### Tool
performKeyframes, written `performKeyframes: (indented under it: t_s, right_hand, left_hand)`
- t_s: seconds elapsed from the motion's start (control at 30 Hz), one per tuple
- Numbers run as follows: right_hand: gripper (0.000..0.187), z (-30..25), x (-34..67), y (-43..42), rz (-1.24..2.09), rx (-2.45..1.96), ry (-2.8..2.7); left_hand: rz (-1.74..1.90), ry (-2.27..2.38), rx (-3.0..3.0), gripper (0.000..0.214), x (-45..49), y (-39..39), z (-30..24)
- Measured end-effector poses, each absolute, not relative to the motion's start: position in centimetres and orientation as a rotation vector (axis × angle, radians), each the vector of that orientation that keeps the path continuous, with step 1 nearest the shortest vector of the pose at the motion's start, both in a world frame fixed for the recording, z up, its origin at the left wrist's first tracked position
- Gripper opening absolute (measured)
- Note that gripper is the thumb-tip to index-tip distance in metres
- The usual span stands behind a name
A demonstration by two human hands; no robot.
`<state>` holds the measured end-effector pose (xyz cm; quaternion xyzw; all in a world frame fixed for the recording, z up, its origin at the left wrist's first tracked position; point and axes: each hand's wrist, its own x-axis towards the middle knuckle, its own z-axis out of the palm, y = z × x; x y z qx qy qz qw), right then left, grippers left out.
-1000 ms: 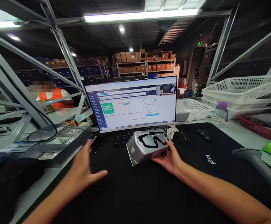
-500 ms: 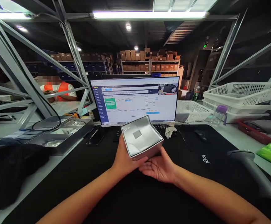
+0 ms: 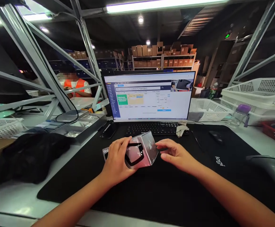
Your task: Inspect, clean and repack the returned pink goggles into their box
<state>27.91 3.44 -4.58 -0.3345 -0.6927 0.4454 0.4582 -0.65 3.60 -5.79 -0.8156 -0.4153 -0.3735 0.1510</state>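
Note:
A silver product box [image 3: 141,152] with a black goggle-shaped print lies tilted on the black desk mat [image 3: 166,186], just in front of the keyboard [image 3: 154,128]. My left hand [image 3: 117,160] grips the box from its left side, fingers wrapped over the top. Just right of the box hovers my right hand [image 3: 175,154], its fingers loosely apart and close to the box's right end, holding nothing.
A lit monitor [image 3: 149,96] stands behind the keyboard. A mouse [image 3: 216,137] and a scanner [image 3: 267,164] lie on the right, with white baskets [image 3: 258,94] and a bottle [image 3: 240,115] behind. A grey tray [image 3: 80,126] and black cloth [image 3: 31,154] sit left. A person in an orange vest [image 3: 74,85] works beyond the racking.
The box has been turned over from its plain face to its printed face and lowered toward the mat. My right hand has let go of it; my left hand now holds it alone.

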Motion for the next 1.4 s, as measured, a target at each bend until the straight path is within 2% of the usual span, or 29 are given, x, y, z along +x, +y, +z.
performKeyframes:
  t_s: [0.13,0.27,0.37,0.47,0.57,0.7,0.8,0.9,1.1,1.27,1.4]
  right_hand:
    - [0.065,-6.5,26.4,3.0,1.057,-0.892,-1.717]
    - [0.08,-7.3,25.7,2.3,0.894,-0.902,-1.825]
    - [0.099,-6.9,24.7,1.1,0.656,-0.896,-1.933]
    - [0.104,-5.7,23.6,0.6,0.46,-0.941,-1.977]
    - [0.095,-3.5,22.9,1.4,0.39,-0.894,-2.032]
    - [0.052,0.6,22.6,3.5,0.317,-0.73,-2.107]
    - [0.033,3.6,22.0,4.7,0.215,-0.692,-2.192]
    - [0.028,6.2,20.6,5.9,0.206,-0.623,-2.43]
    - [0.028,10.0,17.0,9.1,0.413,-0.368,-2.979]
    - [0.008,11.0,14.8,9.8,0.565,-0.46,-3.041]
    - [0.014,9.5,14.4,8.7,0.59,-0.356,-2.943]
  left_hand:
    - [-1.039,-1.037,-2.195,0.092,-0.3,1.8,-7.5]
    - [-1.102,-0.948,-2.054,0.082,-0.6,1.0,-9.8]
    - [-1.26,-0.942,-1.971,0.089,-0.7,1.3,-11.0]
    - [-1.385,-0.995,-1.936,0.101,-0.4,1.8,-11.2]
    - [-1.581,-1.161,-1.961,0.107,-0.2,2.3,-10.8]
    - [-2.011,-1.534,-2.157,0.11,-0.7,2.7,-10.4]
    - [-2.243,-1.635,-2.331,0.109,-1.4,2.8,-10.5]
    - [-2.25,-1.574,-2.477,0.114,-2.3,3.1,-10.7]
    - [-2.282,-1.345,-2.899,0.12,-4.9,4.4,-9.1]
    - [-2.07,-1.117,-3.438,0.12,-8.5,6.0,-6.2]
    - [-1.937,-0.944,-3.681,0.117,-10.6,6.7,-4.8]
